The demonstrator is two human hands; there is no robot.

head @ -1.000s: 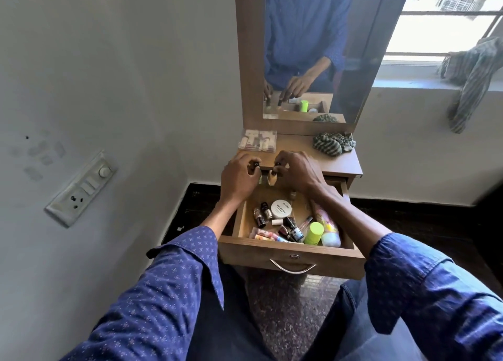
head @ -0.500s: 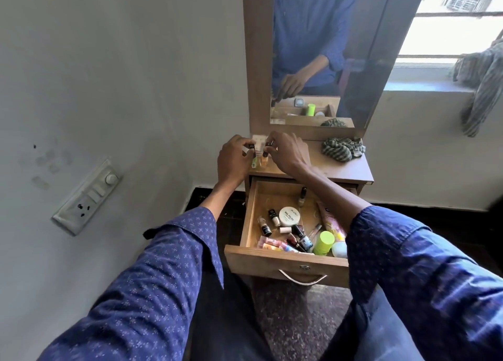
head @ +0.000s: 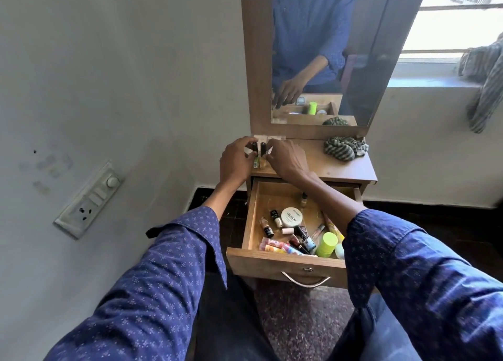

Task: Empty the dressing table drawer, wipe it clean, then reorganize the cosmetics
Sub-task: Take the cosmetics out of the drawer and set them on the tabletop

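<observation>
A person seated before a dressing table sets two small dark-capped bottles [head: 259, 155] upright at the back left corner of the tabletop [head: 337, 170], the left hand [head: 236, 160] pinching one and the right hand [head: 285, 159] pinching the other, the pair side by side and touching or nearly so. Below and toward the person, the drawer [head: 285, 262] stands pulled open, most of its cosmetics not yet removed: a white jar [head: 291, 216], a lime-green container [head: 326, 244], several nail polish bottles [head: 276, 219] and slim tubes [head: 275, 247] lying with their long axes in different directions. The clutter sits nearer the right forearm, which crosses over the drawer's right side; the left hand would likely reach in from the drawer's left wall. A striped cloth [head: 344, 148] rests on the tabletop to the right, well apart from both hands
</observation>
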